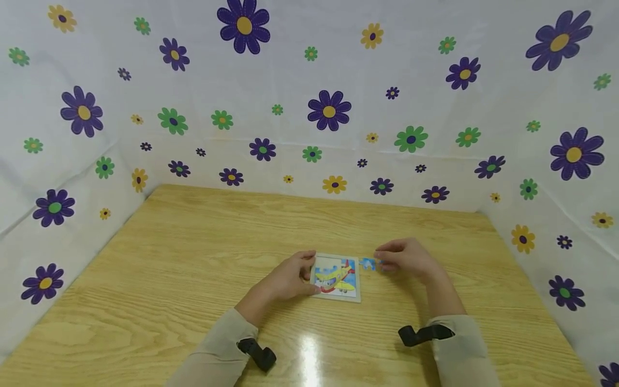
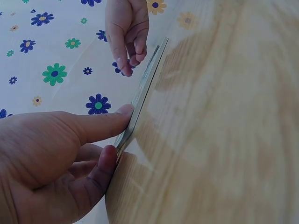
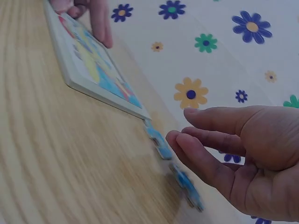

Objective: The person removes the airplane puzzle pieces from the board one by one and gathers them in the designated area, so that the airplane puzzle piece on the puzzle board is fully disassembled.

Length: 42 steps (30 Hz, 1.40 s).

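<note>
A small square jigsaw tray [image 1: 358, 282] with a pale rim lies on the table. Inside it, puzzle pieces [image 1: 342, 279] form a yellow and red airplane on blue; a whitish patch shows at the upper left. My left hand [image 1: 293, 277] grips the tray's left side, thumb at the near corner and fingers at the far one. Just right of the tray lie two loose blue puzzle pieces, one nearer the tray [image 3: 160, 142] and one farther off [image 3: 187, 186]. Over them hovers my right hand [image 1: 406, 259], fingers loosely bent, with nothing pinched between thumb and fingertips in the right wrist view.
The wooden table [image 1: 193, 242] extends around the tray on all sides. White cloth [image 1: 290, 75] printed with flowers hangs along the back and both sides. Each sleeve carries a black wrist-camera mount, one on the left [image 1: 257, 355] and one on the right [image 1: 423, 334].
</note>
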### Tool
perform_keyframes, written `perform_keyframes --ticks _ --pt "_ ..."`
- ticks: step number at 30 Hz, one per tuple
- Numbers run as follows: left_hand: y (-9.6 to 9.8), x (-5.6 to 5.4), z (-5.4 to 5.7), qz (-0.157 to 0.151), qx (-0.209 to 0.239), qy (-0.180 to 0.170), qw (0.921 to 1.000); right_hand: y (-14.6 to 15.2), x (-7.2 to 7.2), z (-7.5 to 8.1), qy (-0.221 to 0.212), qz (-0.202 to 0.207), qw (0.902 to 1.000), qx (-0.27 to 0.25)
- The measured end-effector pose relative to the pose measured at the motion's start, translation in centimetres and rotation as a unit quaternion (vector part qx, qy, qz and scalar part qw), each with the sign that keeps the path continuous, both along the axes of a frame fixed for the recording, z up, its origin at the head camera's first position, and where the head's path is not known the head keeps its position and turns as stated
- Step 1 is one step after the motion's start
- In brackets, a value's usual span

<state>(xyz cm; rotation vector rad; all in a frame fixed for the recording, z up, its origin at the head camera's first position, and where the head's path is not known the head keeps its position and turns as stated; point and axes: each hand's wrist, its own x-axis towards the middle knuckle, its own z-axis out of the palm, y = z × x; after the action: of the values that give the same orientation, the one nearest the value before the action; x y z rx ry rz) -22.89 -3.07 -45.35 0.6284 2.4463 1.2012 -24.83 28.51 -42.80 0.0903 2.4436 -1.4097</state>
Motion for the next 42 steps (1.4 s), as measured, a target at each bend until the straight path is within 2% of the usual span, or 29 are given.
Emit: perform_keyframes --ticks 5,11,14,19,22,25,28,30,36,42 --pt "0.0 -0.1 0.1 -0.001 -0.004 0.006 1.0 -2.3 0.2 -0.1 -0.004 0.04 0.999 -0.018" --pt "0.2 0.0 0.2 -0.005 -0.005 0.003 1.0 -4.8 0.6 -0.6 -0.006 0.059 0.9981 -0.013" --pt "0.2 0.0 0.3 -0.004 -0.003 0.001 1.0 -6.0 0.9 -0.7 -0.003 0.066 0.9978 -0.001" --pt "0.1 0.1 0.3 -0.002 0.006 -0.002 1.0 -7.1 1.1 -0.7 0.021 0.071 0.9959 0.052" --pt "0.0 0.1 0.3 -0.002 0.009 -0.003 0.9999 -7.4 1.2 -0.5 0.05 0.095 0.9895 0.097" --pt "0.0 0.1 0.2 0.001 0.009 -0.004 0.9999 -7.7 1.2 -0.4 0.093 0.116 0.9786 0.143" --pt "-0.1 0.0 0.2 0.003 0.009 -0.005 0.9999 -7.8 1.3 -0.2 0.129 0.123 0.9697 0.166" --pt "-0.1 0.0 0.1 0.004 0.011 -0.005 0.9999 -7.9 1.4 -0.1 0.139 0.125 0.9676 0.17" --pt "-0.1 0.0 0.1 0.003 0.006 -0.004 1.0 -7.3 1.2 0.2 0.123 0.101 0.974 0.161" --pt "0.0 0.1 0.0 0.004 -0.004 0.0 1.0 -5.2 1.0 0.5 0.078 0.112 0.9868 0.087"
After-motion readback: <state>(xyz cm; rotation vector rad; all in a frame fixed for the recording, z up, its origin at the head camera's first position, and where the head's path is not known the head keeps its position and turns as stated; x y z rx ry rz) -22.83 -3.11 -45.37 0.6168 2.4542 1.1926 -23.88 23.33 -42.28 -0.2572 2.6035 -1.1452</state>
